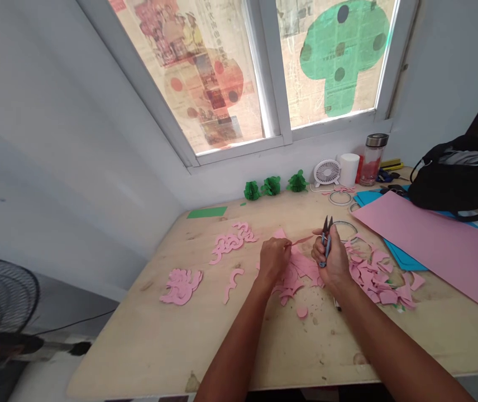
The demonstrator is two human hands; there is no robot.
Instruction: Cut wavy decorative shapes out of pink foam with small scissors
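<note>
My right hand is closed around small spring snips with blue handles, their dark blades pointing up and parted. Left of it, my left hand pinches a thin pink paper piece that reaches toward the right hand. Beneath and between the hands lies a heap of pink paper pieces. To the left sit curly pink cutouts, a stacked bunch of similar cutouts and a single wavy cutout. A small pink paper disc lies nearer the front edge.
Pink scraps spread right of my right hand. Beyond are a large pink sheet, blue sheets and a black bag. Green paper shapes, a small white fan and a glass bottle line the wall.
</note>
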